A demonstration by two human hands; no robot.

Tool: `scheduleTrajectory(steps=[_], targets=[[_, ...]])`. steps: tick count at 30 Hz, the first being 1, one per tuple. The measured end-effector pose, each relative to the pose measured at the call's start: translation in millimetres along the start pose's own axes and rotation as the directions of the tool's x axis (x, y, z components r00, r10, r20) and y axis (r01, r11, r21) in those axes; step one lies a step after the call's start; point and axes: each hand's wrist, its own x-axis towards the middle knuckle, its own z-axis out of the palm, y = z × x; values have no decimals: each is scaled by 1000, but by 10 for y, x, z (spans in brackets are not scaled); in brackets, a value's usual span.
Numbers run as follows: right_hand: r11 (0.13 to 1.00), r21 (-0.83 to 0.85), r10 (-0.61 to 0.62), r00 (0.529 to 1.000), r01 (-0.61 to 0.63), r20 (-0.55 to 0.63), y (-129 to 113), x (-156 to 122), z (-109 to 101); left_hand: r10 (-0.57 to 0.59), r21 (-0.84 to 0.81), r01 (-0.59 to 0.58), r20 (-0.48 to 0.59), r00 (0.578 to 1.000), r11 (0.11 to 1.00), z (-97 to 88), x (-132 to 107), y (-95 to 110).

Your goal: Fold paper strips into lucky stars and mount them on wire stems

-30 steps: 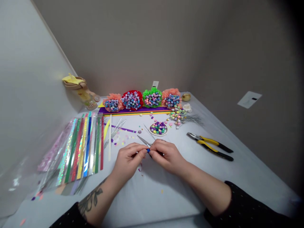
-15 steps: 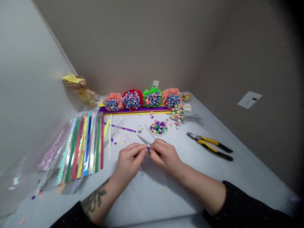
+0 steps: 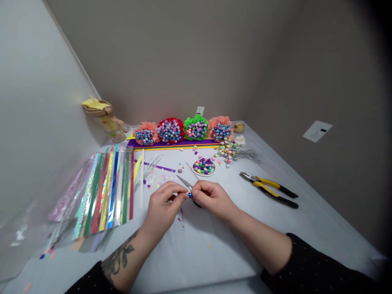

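Small blue piece (image 3: 190, 195), shiny, located between the fingertips of both hands, above the near middle of the table. Left hand (image 3: 165, 202): thumb and index finger pinch the piece from its left side; remaining fingers curled, back of hand upward. Right hand (image 3: 214, 200): thumb and index finger close on the opposite side, other fingers folded toward the palm. Both forearms run inward from the lower corners, wrists roughly straight, fingertips nearly meeting.

Scissors (image 3: 184, 180): just beyond the piece, tips pointing away and leftward; handles mostly hidden by the right hand.

Surface: white-covered table (image 3: 232, 261), paper scraps scattered about. Farther out, a round dish (image 3: 203, 175) filled with small coloured stars. Right: pliers (image 3: 272, 190) with yellow-and-black handles, lying flat. Left: glossy coloured strips (image 3: 104, 192) side by side. Far edge: four star-filled bouquets (image 3: 170, 130) in a row.

Room: grey walls (image 3: 196, 53) behind and to the right; white wall plate (image 3: 317, 131) on the right one.
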Motion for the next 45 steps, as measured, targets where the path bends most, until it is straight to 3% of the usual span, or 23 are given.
scheduleTrajectory(steps=[8,11,16,20,30,39,45], targets=[[993,-106,-62,996,55,-57,-16,-13,11,52,15,-53,39,998,999,9,-18,-11],[961,-234,-165,985,150,-44,-32,-28,4,28,-1,-28,47,999,1000,4,-14,-5],[798,-438,-434,899,413,58,-23,-49,-27,-64,-38,67,69,996,997,-8,-13,-3],[711,-499,-520,848,495,100,-11,-50,-42,-113,-50,117,80,990,992,4,-29,-23],[685,-527,-533,839,504,110,33,-41,-24,-297,-158,311,107,949,937,76,-61,-38],[663,-618,-549,836,422,-18,49,-32,88,-259,-58,257,-25,966,965,175,-136,-27],[669,-628,-525,851,398,-21,81,-17,55,-343,-122,336,-46,938,934,169,-104,-51]])
